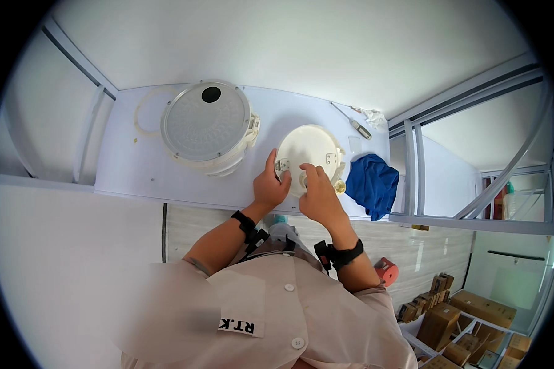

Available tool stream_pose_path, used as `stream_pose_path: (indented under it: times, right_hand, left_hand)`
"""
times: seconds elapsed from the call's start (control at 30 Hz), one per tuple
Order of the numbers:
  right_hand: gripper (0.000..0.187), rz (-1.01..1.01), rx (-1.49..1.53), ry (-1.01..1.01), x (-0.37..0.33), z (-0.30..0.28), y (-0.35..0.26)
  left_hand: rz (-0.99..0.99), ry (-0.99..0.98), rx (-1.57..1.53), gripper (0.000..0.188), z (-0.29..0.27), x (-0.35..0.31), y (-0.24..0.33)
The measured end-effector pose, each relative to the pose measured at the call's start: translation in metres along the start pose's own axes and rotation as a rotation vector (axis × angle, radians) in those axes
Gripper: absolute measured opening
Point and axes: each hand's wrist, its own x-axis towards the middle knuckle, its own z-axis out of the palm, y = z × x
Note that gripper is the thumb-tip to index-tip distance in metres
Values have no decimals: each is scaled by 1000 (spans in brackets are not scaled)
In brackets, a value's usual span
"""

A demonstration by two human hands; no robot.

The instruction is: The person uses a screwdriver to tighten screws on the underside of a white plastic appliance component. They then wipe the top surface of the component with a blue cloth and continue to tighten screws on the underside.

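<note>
A round white cover (pixel 305 144) with small metal brackets lies on the white table in front of me. My left hand (pixel 272 186) holds its left rim, the index finger stretched along the edge and the thumb over the face beside a metal bracket (pixel 282 165). Over the cover's near part, my right hand (pixel 319 195) has its fingers curled together next to a small round fitting. Whatever those fingertips hold is too small to make out. Just right of the cover sits a small yellowish round piece (pixel 340 186).
A large white drum-shaped housing (pixel 206 126) with a grey top stands to the left, beside a pale thin ring (pixel 143 126). Rightward are a blue cloth (pixel 372 184) and a screwdriver (pixel 362 129). Metal frame rails border the table. Cardboard boxes (pixel 440 323) and a red roll (pixel 386 270) are below.
</note>
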Motion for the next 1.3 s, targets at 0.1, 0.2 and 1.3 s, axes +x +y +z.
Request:
stream_pose_path:
  times: [0.1, 0.2, 1.3]
  right_hand:
    - [64, -72, 34, 68, -1, -33, -29]
    - [63, -10, 64, 133, -2, -63, -57]
    - [31, -98, 175, 451, -6, -30, -22]
  left_hand:
    - [-14, -25, 28, 76, -1, 0, 0]
    - [20, 3, 31, 77, 0, 0, -4]
    - [1, 16, 52, 62, 3, 2, -3]
